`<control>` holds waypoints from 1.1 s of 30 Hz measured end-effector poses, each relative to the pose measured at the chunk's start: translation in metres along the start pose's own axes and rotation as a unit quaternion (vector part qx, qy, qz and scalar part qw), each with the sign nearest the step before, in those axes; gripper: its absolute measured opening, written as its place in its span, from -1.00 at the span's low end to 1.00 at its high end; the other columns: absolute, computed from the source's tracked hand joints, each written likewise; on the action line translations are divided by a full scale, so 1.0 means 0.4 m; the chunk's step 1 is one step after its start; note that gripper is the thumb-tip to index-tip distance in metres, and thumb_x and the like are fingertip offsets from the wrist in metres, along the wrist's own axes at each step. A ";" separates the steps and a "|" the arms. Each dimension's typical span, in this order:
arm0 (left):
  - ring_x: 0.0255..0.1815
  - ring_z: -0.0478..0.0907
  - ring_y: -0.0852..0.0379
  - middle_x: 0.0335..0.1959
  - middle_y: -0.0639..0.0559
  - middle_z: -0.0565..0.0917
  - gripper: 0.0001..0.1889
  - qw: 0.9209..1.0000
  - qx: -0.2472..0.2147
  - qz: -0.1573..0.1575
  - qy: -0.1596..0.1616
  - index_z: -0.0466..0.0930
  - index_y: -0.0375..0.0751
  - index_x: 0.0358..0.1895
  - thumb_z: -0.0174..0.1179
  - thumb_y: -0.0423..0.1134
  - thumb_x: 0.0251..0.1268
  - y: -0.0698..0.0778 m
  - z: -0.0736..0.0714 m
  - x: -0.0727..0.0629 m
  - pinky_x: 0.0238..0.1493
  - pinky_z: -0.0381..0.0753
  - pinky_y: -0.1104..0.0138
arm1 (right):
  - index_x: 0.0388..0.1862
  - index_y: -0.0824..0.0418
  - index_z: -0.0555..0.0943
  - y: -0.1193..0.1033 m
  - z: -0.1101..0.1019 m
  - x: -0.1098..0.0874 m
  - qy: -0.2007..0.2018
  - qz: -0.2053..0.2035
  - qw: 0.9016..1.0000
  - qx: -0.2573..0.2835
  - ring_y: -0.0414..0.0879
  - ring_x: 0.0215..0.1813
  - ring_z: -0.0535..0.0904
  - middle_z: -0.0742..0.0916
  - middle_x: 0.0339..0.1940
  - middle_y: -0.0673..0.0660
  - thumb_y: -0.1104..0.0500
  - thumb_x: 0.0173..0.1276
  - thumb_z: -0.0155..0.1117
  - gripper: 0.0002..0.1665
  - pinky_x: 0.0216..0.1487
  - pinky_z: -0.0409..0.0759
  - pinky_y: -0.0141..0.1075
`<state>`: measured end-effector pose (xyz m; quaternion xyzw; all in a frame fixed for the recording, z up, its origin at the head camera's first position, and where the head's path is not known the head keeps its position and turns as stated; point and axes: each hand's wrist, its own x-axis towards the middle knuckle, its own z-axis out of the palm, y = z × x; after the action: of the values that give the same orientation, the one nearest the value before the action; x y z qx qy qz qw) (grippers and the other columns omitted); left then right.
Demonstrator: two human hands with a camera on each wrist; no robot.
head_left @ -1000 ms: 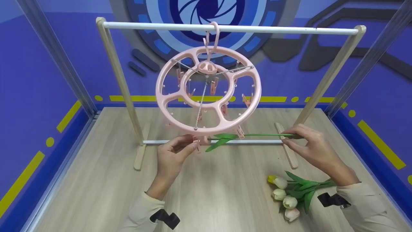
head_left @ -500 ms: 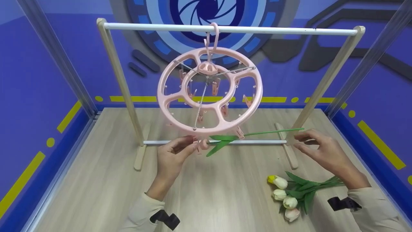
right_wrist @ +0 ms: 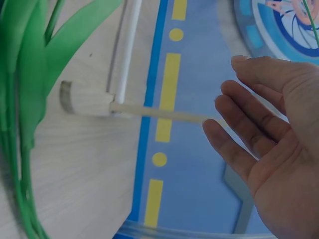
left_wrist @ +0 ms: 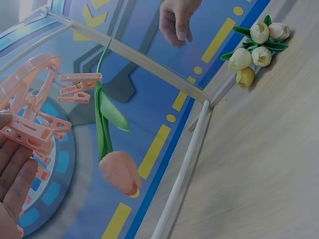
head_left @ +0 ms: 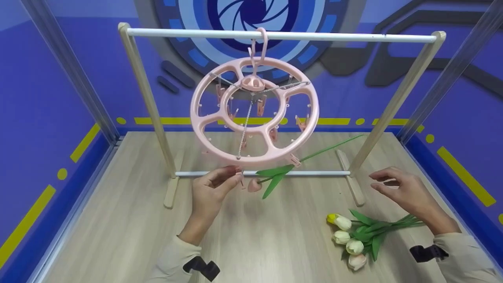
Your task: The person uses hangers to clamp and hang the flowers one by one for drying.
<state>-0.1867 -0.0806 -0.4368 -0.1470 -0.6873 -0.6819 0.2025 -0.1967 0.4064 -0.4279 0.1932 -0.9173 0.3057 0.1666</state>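
Tulip [left_wrist: 102, 122], pink, hangs head-down from a hanger clip [head_left: 294, 160] and may slip if weakly gripped, left hand [head_left: 211, 189] pinching a second clip [left_wrist: 30, 134], right hand [head_left: 410, 193] empty, fingers [right_wrist: 229, 149] parted.

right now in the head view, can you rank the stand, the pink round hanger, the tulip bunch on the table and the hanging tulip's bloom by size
Largest to smallest, as they look there:
1. stand
2. pink round hanger
3. tulip bunch
4. hanging tulip's bloom
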 end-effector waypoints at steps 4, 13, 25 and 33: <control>-0.06 0.77 0.06 -0.08 0.06 0.84 -0.74 1.000 0.019 0.000 -0.001 0.82 -0.26 0.03 0.52 -0.37 0.29 0.001 -0.002 -0.003 0.02 0.77 0.29 | 0.01 0.16 0.79 0.024 -0.004 -0.018 -0.020 0.027 0.999 -0.013 -0.38 -0.08 0.66 0.79 -0.10 -0.01 0.35 0.37 0.53 -0.73 -0.04 0.59 -0.62; -0.09 0.78 0.03 -0.10 0.02 0.85 -0.78 1.000 0.008 -0.004 0.003 0.83 -0.27 -0.02 0.52 -0.36 0.29 -0.003 -0.003 0.000 -0.06 0.78 0.31 | -0.01 0.12 0.80 0.073 -0.015 -0.059 -0.062 0.056 0.996 -0.033 -0.14 -0.05 0.72 0.82 -0.10 0.04 0.27 0.37 0.56 -0.76 -0.08 0.70 -0.39; -0.08 0.79 0.01 -0.09 -0.01 0.84 -0.79 1.000 -0.010 -0.011 0.005 0.84 -0.28 -0.04 0.53 -0.35 0.29 -0.001 -0.002 0.001 -0.04 0.79 0.26 | 0.00 0.17 0.79 0.120 -0.023 -0.125 -0.146 0.119 0.981 -0.039 -0.06 -0.03 0.75 0.82 -0.05 0.10 0.20 0.38 0.56 -0.76 -0.06 0.72 -0.26; -0.05 0.78 0.02 -0.08 0.03 0.84 -0.76 1.000 0.000 -0.010 0.000 0.83 -0.25 0.00 0.52 -0.35 0.30 -0.002 -0.004 -0.004 -0.01 0.79 0.26 | 0.01 0.24 0.78 0.154 -0.020 -0.168 -0.173 0.127 0.976 -0.024 -0.07 -0.01 0.74 0.81 -0.04 0.12 0.24 0.36 0.56 -0.74 -0.09 0.75 -0.20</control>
<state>-0.1857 -0.0821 -0.4383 -0.1398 -0.6888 -0.6839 0.1956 -0.1649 0.4740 -0.4809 0.1206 -0.9563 0.2646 -0.0303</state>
